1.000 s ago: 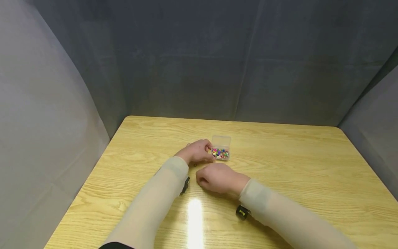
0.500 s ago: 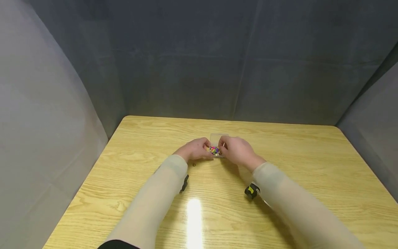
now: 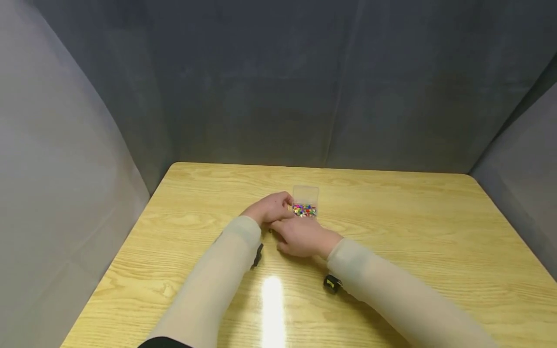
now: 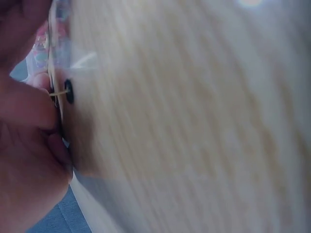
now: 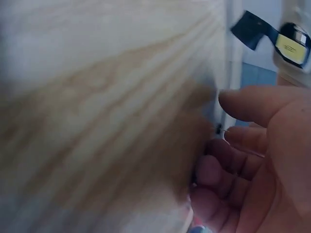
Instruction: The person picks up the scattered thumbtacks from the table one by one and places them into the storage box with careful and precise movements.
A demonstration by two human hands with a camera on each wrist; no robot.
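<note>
Pins fill the clear box [image 3: 305,209] mid-desk [image 3: 391,232]. I see the right hand [image 3: 300,236] withdrawn from the box to its near side, fingers loosely curled around a dark loose pin [image 4: 68,91]. Left hand [image 3: 271,209] grasps the box's left edge.

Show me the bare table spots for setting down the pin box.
Bare wood lies right of the pin box up to the table edge, and behind it toward the backdrop. It is crowded just left and in front, where the left hand and right hand meet.
</note>
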